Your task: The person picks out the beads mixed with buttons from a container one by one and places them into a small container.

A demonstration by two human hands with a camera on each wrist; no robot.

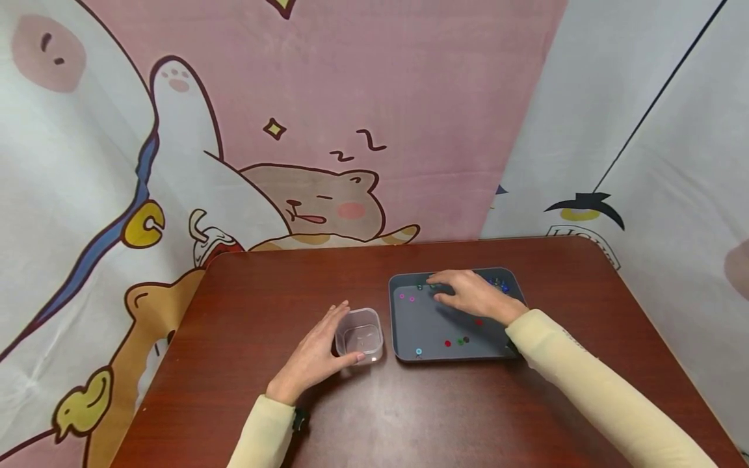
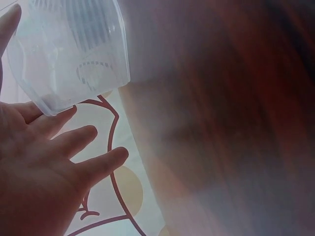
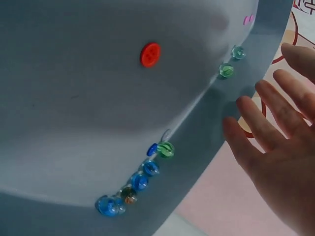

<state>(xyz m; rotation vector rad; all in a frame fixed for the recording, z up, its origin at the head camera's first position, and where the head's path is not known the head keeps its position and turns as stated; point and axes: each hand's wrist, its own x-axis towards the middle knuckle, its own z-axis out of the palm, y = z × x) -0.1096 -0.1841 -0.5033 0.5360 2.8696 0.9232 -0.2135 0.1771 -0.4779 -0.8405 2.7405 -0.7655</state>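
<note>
My left hand (image 1: 313, 354) is beside a clear plastic container (image 1: 361, 338), its thumb along the near side and its fingers along the far left side. In the left wrist view the fingers (image 2: 74, 142) are spread and mostly straight, some right at the container's edge. Over the far part of a grey tray (image 1: 430, 325) hovers my right hand (image 1: 471, 294), its fingers loosely extended with nothing between them. Below it, along the tray's wall, lie blue glass marbles (image 3: 140, 181) and two green ones (image 3: 226, 70). A red button (image 3: 150, 54) lies on the tray floor.
Near the tray's front lie another red button (image 1: 447, 343), small green (image 1: 459, 342) and brown pieces (image 1: 466, 340), and a light blue piece (image 1: 419, 351). Two pink pieces (image 1: 412, 299) sit at the far left. The brown table (image 1: 374, 416) ends at a printed cloth backdrop (image 1: 409, 97).
</note>
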